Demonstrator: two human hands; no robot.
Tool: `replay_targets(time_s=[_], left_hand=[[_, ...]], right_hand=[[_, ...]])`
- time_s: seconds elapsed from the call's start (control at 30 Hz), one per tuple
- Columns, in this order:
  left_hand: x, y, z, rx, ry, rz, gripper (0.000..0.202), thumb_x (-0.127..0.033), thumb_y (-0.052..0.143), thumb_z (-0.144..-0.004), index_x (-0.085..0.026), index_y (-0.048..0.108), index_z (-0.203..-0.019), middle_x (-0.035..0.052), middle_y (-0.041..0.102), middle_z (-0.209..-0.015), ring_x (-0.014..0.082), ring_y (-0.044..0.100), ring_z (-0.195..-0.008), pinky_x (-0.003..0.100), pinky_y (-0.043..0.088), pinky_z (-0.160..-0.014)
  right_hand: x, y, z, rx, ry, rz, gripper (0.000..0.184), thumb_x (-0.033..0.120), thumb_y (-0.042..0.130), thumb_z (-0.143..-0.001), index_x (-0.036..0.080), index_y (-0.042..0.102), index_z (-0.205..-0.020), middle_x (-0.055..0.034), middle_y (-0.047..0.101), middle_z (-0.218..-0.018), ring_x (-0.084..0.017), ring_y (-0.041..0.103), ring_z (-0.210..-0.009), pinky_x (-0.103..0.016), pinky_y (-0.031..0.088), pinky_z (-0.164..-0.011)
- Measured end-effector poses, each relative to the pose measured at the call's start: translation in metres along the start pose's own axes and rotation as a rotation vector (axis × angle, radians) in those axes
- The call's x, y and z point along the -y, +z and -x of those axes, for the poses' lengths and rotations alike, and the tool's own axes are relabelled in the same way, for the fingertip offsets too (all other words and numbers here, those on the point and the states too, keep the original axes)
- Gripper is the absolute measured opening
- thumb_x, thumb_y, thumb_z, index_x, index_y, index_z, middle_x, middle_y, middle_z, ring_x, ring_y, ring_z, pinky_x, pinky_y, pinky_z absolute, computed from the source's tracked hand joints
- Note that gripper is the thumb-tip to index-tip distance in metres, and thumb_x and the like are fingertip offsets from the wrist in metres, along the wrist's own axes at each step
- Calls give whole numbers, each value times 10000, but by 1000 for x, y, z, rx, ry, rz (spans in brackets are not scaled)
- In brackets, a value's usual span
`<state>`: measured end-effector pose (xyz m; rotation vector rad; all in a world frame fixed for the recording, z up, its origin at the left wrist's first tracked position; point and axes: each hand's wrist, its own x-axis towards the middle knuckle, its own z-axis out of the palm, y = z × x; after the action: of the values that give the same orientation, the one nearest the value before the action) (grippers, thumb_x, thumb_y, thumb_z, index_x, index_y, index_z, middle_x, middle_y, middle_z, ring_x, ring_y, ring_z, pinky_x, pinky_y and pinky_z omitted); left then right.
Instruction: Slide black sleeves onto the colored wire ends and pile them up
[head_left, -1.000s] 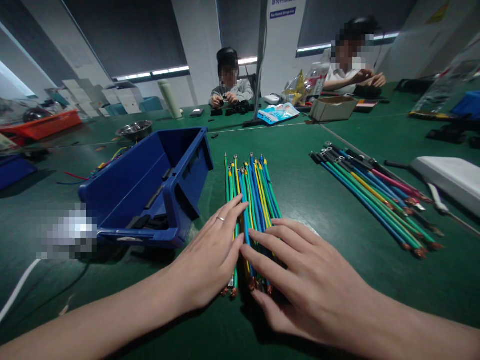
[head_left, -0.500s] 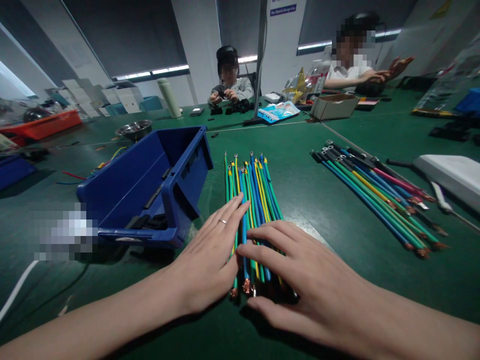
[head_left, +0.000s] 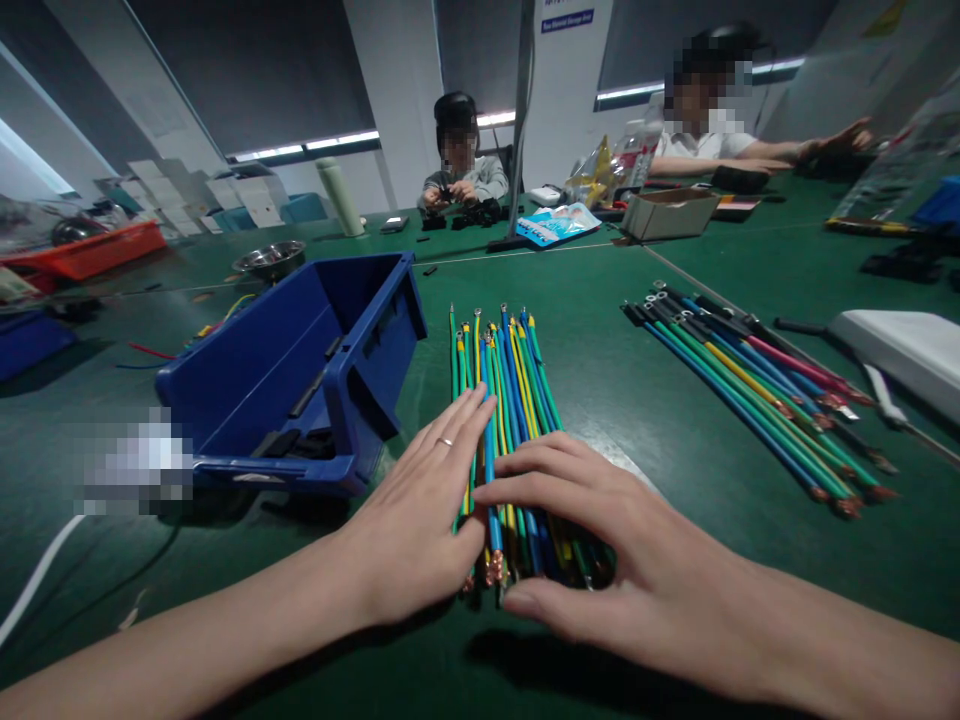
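Observation:
A bundle of cut wires (head_left: 514,385) in green, blue and yellow lies lengthwise in front of me, ring terminals at the far end and bare copper strands at the near end. My left hand (head_left: 427,490) rests along its left side, fingers stretched out over the leftmost wires. Over the right side arches my right hand (head_left: 592,530), fingers apart, the thumb near the copper ends. Its fingertips reach the wires in the middle, though whether they press on them is unclear. Neither hand grips a wire.
Left of the bundle stands a blue bin (head_left: 292,370) with black pieces inside. A second group of wires (head_left: 757,390) lies at the right, beside a white box (head_left: 900,350). Farther back are a metal bowl (head_left: 270,260), a cardboard box (head_left: 667,212) and two seated people.
My right thumb has opened slightly away from the fingers, and the right hand has lifted a little. The left hand is almost unmoved. A co-worker at the right has stretched out an arm.

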<state>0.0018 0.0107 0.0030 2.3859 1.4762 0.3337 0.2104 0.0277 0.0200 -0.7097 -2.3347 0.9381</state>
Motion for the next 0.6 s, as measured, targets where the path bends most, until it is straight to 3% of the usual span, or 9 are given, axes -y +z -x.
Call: replay_targets(time_s=[0.13, 0.3, 0.37, 0.5, 0.6], left_hand=[[-2, 0, 0, 4, -53, -31, 765, -376, 419, -962, -84, 51, -1566, 107, 47, -1649, 219, 66, -1518, 454, 168, -1227], [-5, -3, -1, 64, -34, -84, 699, -528, 336, -1000, -178, 132, -1569, 56, 53, -1649, 223, 44, -1518, 491, 173, -1218], [-6, -5, -1, 80, -16, -102, 656, -531, 326, -1004, -215, 184, -1561, 35, 87, -1647, 219, 52, -1518, 503, 180, -1215], [-7, -6, -2, 62, -18, -105, 642, -523, 356, -998, -193, 254, -1539, 58, 156, -1640, 220, 89, -1516, 501, 206, -1213], [-8, -6, -1, 43, -37, -82, 646, -519, 381, -989, -151, 297, -1514, 96, 174, -1635, 226, 122, -1513, 490, 225, -1212]], right_hand=[[-10, -7, -7, -162, 221, -319, 214, 427, 599, -897, 249, 706, -950, -10, 714, -962, -159, 642, -911, -291, 498, -810], [-24, -11, -11, -373, 409, -647, 202, 398, 729, -791, 208, 675, -834, 9, 661, -754, -111, 597, -676, -233, 466, -607], [-24, -12, -12, -410, 426, -762, 255, 355, 782, -739, 216, 658, -913, 18, 657, -771, -105, 607, -681, -213, 455, -578], [-21, -15, -13, -478, 464, -954, 644, 265, 847, -645, 259, 569, -1226, 21, 665, -877, -110, 640, -694, -196, 477, -540], [-23, -16, -13, -494, 494, -1008, 702, 248, 842, -650, 258, 553, -1290, 13, 660, -929, -100, 646, -692, -186, 501, -542]])
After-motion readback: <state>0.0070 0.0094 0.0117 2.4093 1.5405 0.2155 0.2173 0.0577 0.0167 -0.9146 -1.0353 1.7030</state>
